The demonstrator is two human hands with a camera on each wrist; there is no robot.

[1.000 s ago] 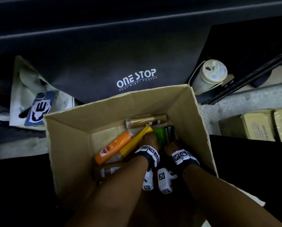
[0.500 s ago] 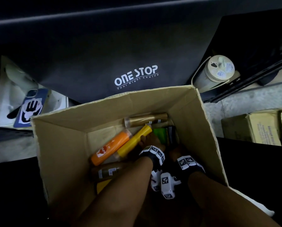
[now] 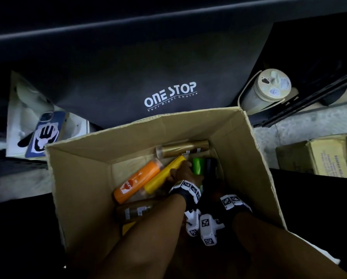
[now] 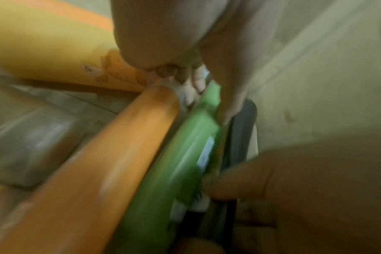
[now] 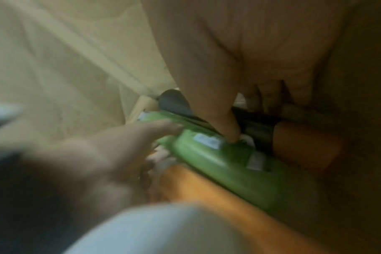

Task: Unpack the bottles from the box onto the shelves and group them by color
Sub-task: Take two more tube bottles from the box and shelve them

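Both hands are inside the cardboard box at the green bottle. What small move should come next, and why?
Probably close the left hand round the green plastic bottle and lift it straight up. Its fingers already lie on the bottle, which sits wedged between the yellow bottle and a dark bottle by the brown cardboard box wall.

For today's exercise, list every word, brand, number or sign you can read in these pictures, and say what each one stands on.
"ONE STOP" on the dark sheet behind the cardboard box.
"Your Right Choice" beneath it, on that sheet.
"Suns", partly cut off, on the orange bottle.
Print on the side cartons: too small.
Labels on the green bottle, gold bottle and brown bottle: blurred.
Wristband squares: patterns, not words.
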